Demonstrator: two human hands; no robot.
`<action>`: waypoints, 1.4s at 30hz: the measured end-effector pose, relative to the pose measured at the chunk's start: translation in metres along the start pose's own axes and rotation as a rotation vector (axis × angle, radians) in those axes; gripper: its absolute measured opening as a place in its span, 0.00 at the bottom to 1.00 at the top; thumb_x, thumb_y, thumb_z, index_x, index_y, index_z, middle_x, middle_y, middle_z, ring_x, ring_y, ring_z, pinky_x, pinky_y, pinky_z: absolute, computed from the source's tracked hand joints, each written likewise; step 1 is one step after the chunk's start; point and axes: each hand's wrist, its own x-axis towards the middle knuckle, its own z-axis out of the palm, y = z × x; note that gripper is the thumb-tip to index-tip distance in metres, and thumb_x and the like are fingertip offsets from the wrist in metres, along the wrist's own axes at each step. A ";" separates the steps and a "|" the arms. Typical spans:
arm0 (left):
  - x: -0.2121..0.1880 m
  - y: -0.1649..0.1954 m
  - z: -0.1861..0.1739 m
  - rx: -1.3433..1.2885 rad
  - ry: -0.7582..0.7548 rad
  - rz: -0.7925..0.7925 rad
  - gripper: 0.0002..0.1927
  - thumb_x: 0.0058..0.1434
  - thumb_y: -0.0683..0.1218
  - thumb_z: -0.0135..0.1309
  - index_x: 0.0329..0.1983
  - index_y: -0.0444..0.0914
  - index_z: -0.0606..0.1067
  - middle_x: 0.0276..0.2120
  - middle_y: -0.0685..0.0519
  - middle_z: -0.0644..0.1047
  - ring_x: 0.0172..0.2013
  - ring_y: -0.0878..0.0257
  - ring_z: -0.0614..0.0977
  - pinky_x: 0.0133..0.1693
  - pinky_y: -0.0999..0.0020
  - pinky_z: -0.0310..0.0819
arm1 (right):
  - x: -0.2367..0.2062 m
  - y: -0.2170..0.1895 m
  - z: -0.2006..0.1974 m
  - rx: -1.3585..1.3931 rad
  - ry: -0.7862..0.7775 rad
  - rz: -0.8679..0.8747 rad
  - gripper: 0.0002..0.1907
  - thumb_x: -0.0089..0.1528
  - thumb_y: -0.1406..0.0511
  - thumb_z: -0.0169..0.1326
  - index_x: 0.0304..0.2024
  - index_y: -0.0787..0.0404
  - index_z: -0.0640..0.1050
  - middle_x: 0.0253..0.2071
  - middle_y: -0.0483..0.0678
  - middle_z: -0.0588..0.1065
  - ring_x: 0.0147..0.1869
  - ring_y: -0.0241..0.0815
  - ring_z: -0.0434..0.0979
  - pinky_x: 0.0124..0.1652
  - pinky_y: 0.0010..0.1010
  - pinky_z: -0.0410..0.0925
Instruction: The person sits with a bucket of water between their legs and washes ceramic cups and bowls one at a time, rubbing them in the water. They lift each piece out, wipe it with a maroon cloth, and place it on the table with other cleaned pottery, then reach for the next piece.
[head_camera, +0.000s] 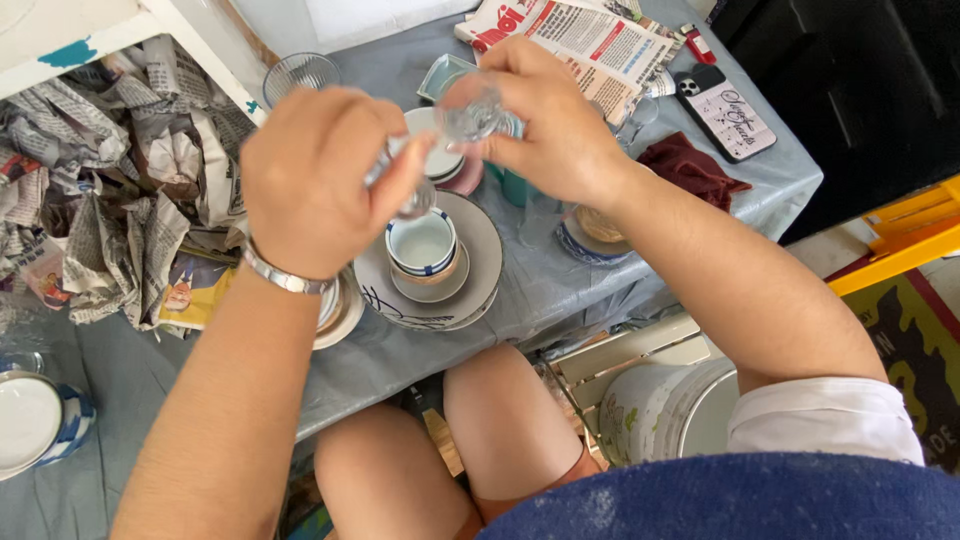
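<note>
Bright, even daylight; soft shadows, mostly sharp.

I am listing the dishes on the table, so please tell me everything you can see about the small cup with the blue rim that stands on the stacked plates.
The small cup looks like white glazed ceramic with a blue band around its rim and lower wall. It stands upright and looks empty, showing a pale inside. It sits on a small brownish saucer, which rests on a stack of grey plates on the cloth-covered table. Nothing else touches it; the left hand and right hand hold a clear glass above it.
</note>
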 end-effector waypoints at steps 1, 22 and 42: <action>0.007 -0.011 0.001 0.051 0.035 0.002 0.09 0.67 0.42 0.65 0.42 0.38 0.74 0.37 0.52 0.76 0.38 0.52 0.78 0.40 0.59 0.72 | -0.001 0.017 0.001 -0.038 0.045 0.009 0.19 0.62 0.67 0.70 0.54 0.59 0.79 0.49 0.52 0.71 0.55 0.52 0.73 0.54 0.40 0.69; 0.046 -0.055 0.142 0.013 -0.256 -0.005 0.13 0.65 0.38 0.62 0.49 0.34 0.73 0.46 0.40 0.74 0.43 0.41 0.77 0.41 0.48 0.72 | -0.188 0.227 -0.054 -0.238 0.287 0.784 0.36 0.58 0.67 0.71 0.64 0.56 0.67 0.43 0.47 0.81 0.39 0.41 0.83 0.42 0.36 0.74; 0.073 0.094 0.158 -0.735 -0.105 -0.366 0.18 0.64 0.40 0.64 0.54 0.40 0.70 0.52 0.54 0.68 0.48 0.64 0.81 0.44 0.70 0.80 | -0.099 0.045 -0.092 -0.342 -0.138 0.341 0.24 0.59 0.61 0.70 0.54 0.60 0.77 0.45 0.55 0.79 0.51 0.58 0.78 0.49 0.45 0.70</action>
